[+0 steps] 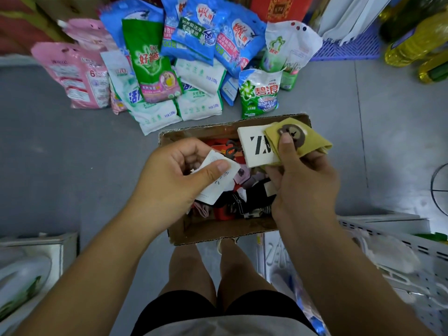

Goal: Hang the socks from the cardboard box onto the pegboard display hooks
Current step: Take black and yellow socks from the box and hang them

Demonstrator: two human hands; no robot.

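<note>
A cardboard box (218, 230) sits on the grey floor in front of my legs, holding several mixed socks (242, 202) in black, red, pink and white. My left hand (169, 180) pinches a white paper-tagged sock pack (215, 180) over the box's left side. My right hand (303, 180) grips a yellow sock (308, 134) with a brown bear face and a white card label (257, 146), held above the box's right rear corner. A black plastic hanger hook (231, 149) shows between the two packs. No display hooks are visible.
Several bags of laundry powder (189, 69) lie piled on the floor beyond the box. A white perforated shelf panel (397, 251) lies at the right, yellow oil bottles (417, 42) at the top right, and a white shelf edge (36, 251) at the lower left.
</note>
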